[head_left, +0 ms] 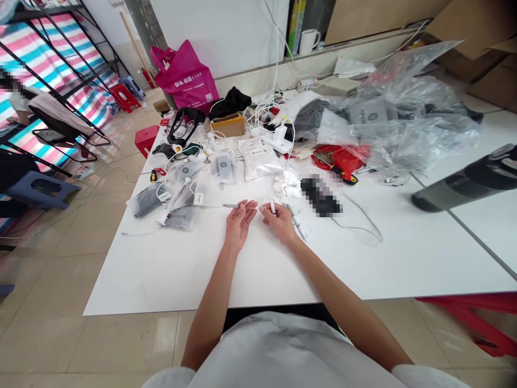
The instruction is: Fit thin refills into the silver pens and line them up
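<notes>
Over the white table (169, 285), my left hand (239, 223) pinches a slim pen-like stick (230, 205) between thumb and fingers. Its grey end points left, and its thin other end reaches toward my right hand. My right hand (280, 222) is closed around a white pen (272, 207), whose end sticks up past the fingers. Its thumb and fingertip meet near the stick's thin end; whether they touch it I cannot tell. Just right of that hand, a few grey-white pens (298, 223) lie side by side on the table, partly hidden by the hand.
Behind my hands lie a white plastic parcel (260, 156), crumpled tissue (287, 184), bagged dark pouches (181, 216), tangled cables and a white power strip (278, 140). A dark bottle (464, 180) lies at right, before clear plastic bags (428, 118). A magenta bag (188, 78) stands at the back.
</notes>
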`<state>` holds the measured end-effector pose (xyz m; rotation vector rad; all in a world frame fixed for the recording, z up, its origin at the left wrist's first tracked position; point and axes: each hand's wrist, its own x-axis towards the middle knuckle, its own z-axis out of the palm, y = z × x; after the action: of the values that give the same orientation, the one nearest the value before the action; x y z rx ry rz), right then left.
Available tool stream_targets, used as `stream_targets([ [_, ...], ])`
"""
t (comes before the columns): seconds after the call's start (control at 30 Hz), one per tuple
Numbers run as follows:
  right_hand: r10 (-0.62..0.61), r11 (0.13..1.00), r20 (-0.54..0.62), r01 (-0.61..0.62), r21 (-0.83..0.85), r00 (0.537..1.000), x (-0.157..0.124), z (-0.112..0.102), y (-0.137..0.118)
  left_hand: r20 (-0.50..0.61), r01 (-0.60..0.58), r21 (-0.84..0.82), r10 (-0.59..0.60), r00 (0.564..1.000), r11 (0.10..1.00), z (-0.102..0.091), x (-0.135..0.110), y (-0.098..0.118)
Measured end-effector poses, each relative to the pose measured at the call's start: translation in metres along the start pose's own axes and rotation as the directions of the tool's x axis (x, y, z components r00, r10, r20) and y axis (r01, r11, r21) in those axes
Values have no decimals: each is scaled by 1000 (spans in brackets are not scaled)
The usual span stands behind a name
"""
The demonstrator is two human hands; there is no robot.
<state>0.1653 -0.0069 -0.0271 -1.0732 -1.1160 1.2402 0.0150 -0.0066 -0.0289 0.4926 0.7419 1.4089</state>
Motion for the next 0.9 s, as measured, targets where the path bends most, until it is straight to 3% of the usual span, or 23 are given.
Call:
stream_targets([
  [0.3, -65, 988, -55, 56, -143, 996, 3, -4, 5, 0, 64, 113, -64, 998, 991, -5, 0, 1],
  [0.47, -138, 948, -9, 130, -291, 990, 1, -6, 0, -19, 61, 77, -59, 998, 995, -7, 3, 1],
  [0.67, -148, 935, -3, 139, -325, 989, 1, -6, -2, -24, 65, 3, -65, 998, 998, -7, 5, -1],
  [0.9, -144, 906, 15, 138, -400, 989, 3, -8, 1, 5, 68, 33, -68, 998, 997, -7, 5, -5],
])
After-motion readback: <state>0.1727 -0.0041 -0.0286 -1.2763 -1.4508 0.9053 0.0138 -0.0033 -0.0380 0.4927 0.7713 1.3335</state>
